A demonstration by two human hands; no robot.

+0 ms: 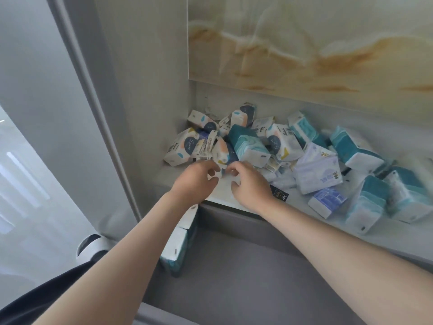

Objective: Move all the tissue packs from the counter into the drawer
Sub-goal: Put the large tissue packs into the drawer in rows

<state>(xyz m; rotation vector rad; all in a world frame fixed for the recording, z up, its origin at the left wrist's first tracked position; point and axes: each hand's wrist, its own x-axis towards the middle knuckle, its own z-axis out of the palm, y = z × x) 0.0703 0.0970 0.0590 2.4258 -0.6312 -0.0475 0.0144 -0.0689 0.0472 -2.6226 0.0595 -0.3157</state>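
Teal, white and lilac tissue packs (248, 144) lie heaped on the counter (300, 207); some sit in the drawer (234, 266).

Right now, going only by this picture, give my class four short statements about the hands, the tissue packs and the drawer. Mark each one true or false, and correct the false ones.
1. The left hand and the right hand both reach to the pile of tissue packs on the counter. True.
2. The drawer is shut. False: it stands open below the counter's edge.
3. A few packs already lie at the drawer's left side. True.
4. Every pack on the counter is teal. False: a lilac pack and white patterned packs lie there too.
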